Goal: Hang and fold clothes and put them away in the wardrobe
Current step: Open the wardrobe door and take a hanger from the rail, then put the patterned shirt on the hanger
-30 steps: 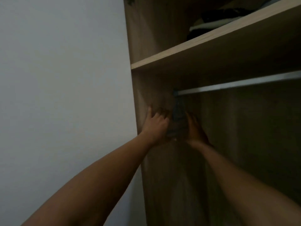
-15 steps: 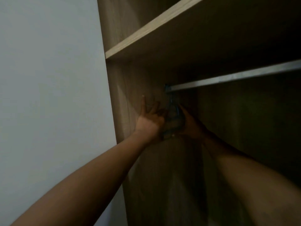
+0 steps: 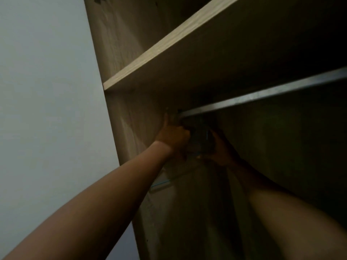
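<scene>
While both arms reach up into the wardrobe [image 3: 120, 59], the left hand [image 3: 171, 136] and the right hand [image 3: 221, 151] meet just below the left end of the hanging rail [image 3: 262, 93]. Between them sits the hanger top [image 3: 201, 136], a dark, bluish, translucent-looking piece whose outline is blurred in the dim light; its hook end lies at the rail, but whether it rests over the rail cannot be told. The left hand is curled closed against the left side of this piece with one finger extended upward along the side panel [image 3: 131, 128]. The right hand wraps the right and lower side of the same piece, fingers closed around it. Below the hands, a pale garment [image 3: 187, 212] hangs downward as a soft, smooth, vertically draped sheet close to the side panel. A thin light-blue line [image 3: 161, 182] runs diagonally across its upper left part; it may be a hanger arm or a seam, and this cannot be determined. The rail is a straight, flat-looking metal bar with a dull grey sheen, running from near left to far right. Above it, the shelf [image 3: 169, 53] is a flat board in light wood-grain laminate with a squared front edge. The side panel shows the same grain. To the left, the wall [image 3: 47, 91] is plain, matte and pale.
</scene>
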Motion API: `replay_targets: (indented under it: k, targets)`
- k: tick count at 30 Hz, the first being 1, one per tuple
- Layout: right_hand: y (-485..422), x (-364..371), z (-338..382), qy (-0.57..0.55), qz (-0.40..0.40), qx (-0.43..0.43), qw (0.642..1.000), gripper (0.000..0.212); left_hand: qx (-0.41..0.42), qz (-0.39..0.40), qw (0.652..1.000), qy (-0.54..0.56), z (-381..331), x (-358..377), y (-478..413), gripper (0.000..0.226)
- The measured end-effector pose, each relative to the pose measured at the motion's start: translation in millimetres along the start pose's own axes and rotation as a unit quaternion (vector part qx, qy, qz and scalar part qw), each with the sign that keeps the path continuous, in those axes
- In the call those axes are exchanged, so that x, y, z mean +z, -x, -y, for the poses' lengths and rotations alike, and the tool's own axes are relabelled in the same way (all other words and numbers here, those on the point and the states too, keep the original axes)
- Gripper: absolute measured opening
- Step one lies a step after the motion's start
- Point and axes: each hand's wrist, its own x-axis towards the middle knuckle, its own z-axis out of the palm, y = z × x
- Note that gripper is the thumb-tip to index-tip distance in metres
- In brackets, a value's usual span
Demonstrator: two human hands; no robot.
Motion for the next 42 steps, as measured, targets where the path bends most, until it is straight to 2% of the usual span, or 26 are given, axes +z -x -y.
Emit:
replay_targets:
  k: [5,9,12,14,18,20,25,31,34,42]
  targets:
    - [41,12,-18,0.017,-0.052,0.051,0.997,0.102,0.031,0.032,0.999,0.013,-22,17,3,0.039]
    - [70,26,-42,0.05,-0.019,0.076,0.996,0.118,0.06,0.067,0.996,0.002,-39,15,24,0.058]
    - [89,37,-57,0.045,-0.006,0.107,0.993,0.119,0.066,0.066,0.996,-0.002,-45,17,44,0.06]
    - [103,33,-26,0.03,-0.01,0.12,0.992,0.119,0.069,0.056,0.996,-0.001,-50,22,56,0.062]
    - [126,26,14,-0.022,-0.001,0.168,0.986,0.104,0.068,0.051,0.996,0.013,-61,16,77,0.068]
    - [138,20,27,0.023,0.006,0.171,0.985,0.111,0.063,0.059,0.996,0.02,-64,9,91,0.072]
    - [164,11,78,0.07,0.024,0.162,0.984,0.125,0.04,0.034,0.998,0.023,-60,-18,153,0.099]
    - [211,0,192,0.074,0.065,0.091,0.991,0.121,-0.02,0.03,0.999,0.023,-50,-75,271,0.099]
    - [233,4,254,0.095,0.113,0.069,0.987,0.119,-0.054,0.047,0.997,0.029,-40,-108,340,0.097]
    - [268,52,425,0.099,0.178,-0.079,0.976,0.12,-0.189,0.084,0.978,0.02,14,-188,533,0.098]
